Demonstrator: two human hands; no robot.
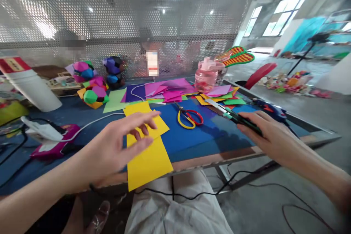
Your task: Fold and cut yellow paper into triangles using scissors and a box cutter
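My right hand [260,126] is closed around the dark handle of a utility knife [230,113], its pale blade pointing left over the table. Fingers apart and holding nothing, my left hand [126,139] is just above yellow paper [148,161] that hangs past the table's front edge. A second yellow piece [161,126] overlaps it, partly behind my fingers. Between my hands, scissors [189,117] with one yellow and one red handle loop lie on a blue sheet [175,144]. Loose pink paper [171,91] and other coloured pieces are spread behind them.
A pink bottle [206,76] stands at the back, near a woven slipper-shaped piece [238,56]. At left are a white tube [38,89], faceted paper balls [94,95] and a magenta power strip [56,146] with a white cable. A glue gun-like tool [270,109] lies at right.
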